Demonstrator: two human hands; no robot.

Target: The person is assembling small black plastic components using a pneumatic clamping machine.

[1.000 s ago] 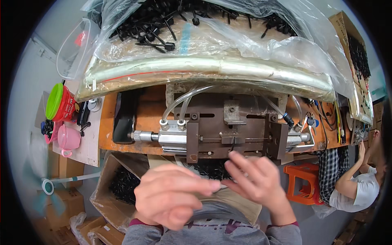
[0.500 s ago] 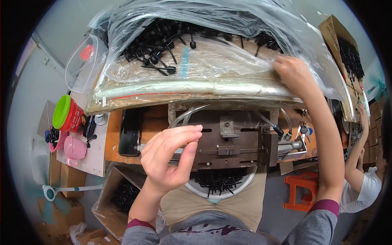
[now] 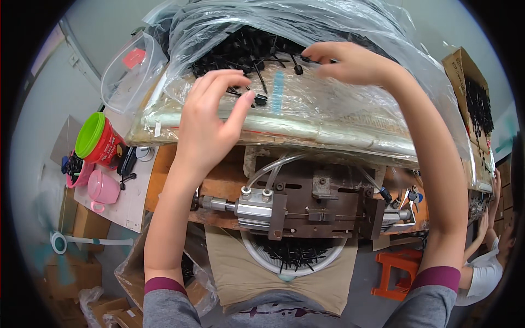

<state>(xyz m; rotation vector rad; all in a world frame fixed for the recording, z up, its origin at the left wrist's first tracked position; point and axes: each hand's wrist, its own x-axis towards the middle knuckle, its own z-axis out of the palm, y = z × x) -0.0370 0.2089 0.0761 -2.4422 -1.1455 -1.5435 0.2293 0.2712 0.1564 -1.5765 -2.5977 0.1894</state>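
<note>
My left hand [image 3: 209, 120] hovers over the front left of a plastic-lined box [image 3: 328, 131], thumb and fingers curved apart, with nothing seen between them. Just beyond its thumb lies a black part with a thick head [image 3: 261, 100]. My right hand [image 3: 355, 64] reaches in from the right over the heap of black stemmed parts [image 3: 240, 50]. Its fingertips are slightly blurred and apart, close to a loose black part [image 3: 297, 69]. Below the box stands a brown metal fixture [image 3: 322, 199] with a silver cylinder [image 3: 255, 210] and clear hoses.
A white basket [image 3: 257, 261] of black parts rests at my lap. At left are a red bucket with a green rim [image 3: 104, 145] and a pink cup [image 3: 103, 187]. An orange stool [image 3: 398, 270], an open carton [image 3: 456, 68] and another person [image 3: 484, 273] are at right.
My left hand has moved up from above the fixture to over the box. My right hand has left the clear plastic film at the right and moved left to the black parts.
</note>
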